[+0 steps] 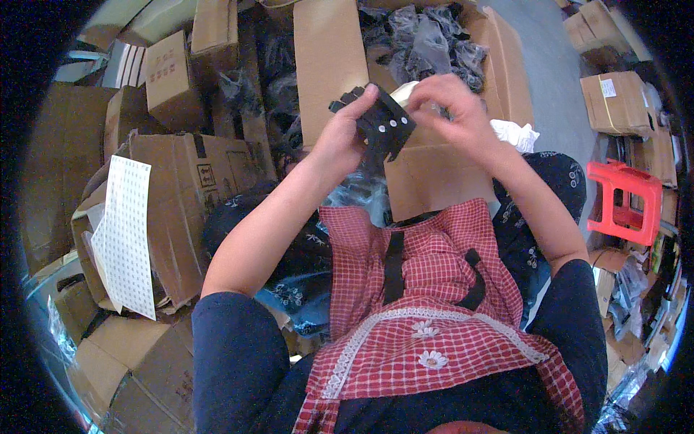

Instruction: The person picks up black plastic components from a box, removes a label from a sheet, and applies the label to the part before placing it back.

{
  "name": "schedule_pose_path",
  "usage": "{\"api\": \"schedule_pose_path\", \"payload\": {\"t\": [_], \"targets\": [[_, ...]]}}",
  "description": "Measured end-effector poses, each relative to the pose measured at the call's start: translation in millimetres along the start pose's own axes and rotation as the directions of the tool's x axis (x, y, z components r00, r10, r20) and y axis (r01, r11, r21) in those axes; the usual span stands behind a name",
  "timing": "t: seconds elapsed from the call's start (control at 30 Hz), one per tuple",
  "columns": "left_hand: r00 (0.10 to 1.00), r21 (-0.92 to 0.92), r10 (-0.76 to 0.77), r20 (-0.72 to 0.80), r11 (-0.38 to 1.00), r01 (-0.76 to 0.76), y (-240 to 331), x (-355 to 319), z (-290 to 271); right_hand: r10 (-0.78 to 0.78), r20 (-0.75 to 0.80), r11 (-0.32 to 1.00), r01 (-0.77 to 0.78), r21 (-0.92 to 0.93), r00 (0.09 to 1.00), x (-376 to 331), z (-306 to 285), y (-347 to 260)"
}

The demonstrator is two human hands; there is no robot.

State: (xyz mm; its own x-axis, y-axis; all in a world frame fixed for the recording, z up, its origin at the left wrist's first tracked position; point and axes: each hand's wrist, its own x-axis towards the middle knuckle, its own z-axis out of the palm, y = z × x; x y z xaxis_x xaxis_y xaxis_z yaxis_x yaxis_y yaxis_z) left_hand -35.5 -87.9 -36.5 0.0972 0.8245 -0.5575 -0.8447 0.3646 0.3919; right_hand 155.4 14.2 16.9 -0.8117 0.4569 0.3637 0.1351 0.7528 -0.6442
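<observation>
My left hand is closed around a flat black piece with three white round dots in a row and notched edges; its exact kind I cannot make out. The thumb presses on its upper side. Just to the right is my right hand, its fingers curled into a pinch close to the black piece's edge. What those fingers hold, if anything, is too small to tell. Behind the fingertips a pale patch shows. Both hands are above the near side of an open cardboard box.
Clear plastic-wrapped dark items fill the open box. At left, a printed white sheet lies against a large carton. A red plastic stool stands at right, below a strapped carton. A red checked apron covers my lap.
</observation>
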Motion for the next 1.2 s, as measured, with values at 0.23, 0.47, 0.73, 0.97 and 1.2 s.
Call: {"api": "schedule_pose_path", "payload": {"t": [0.23,0.47,0.73,0.97,1.2], "targets": [[0.995,0.055,-0.078,0.063,0.996,0.074,-10,-10,7,-0.164,0.124,0.986,0.167,-0.012,0.979,-3,23,-34],[0.996,0.079,-0.053,0.069,0.996,0.047,-10,-14,11,-0.161,0.177,0.968,0.191,-0.164,0.971,1,20,-30],[0.995,0.149,-0.092,-0.039,0.984,0.097,-8,-13,11,-0.103,0.143,0.995,0.104,0.001,0.984,-2,26,-21],[0.997,0.101,-0.048,0.059,0.994,0.041,-9,-12,7,-0.05,0.059,0.987,0.058,-0.151,0.997,-8,34,-28],[1.0,0.149,-0.007,0.018,0.989,0.004,-15,-4,1,-0.067,0.112,0.973,0.09,-0.213,0.991,-9,28,-26]]}}
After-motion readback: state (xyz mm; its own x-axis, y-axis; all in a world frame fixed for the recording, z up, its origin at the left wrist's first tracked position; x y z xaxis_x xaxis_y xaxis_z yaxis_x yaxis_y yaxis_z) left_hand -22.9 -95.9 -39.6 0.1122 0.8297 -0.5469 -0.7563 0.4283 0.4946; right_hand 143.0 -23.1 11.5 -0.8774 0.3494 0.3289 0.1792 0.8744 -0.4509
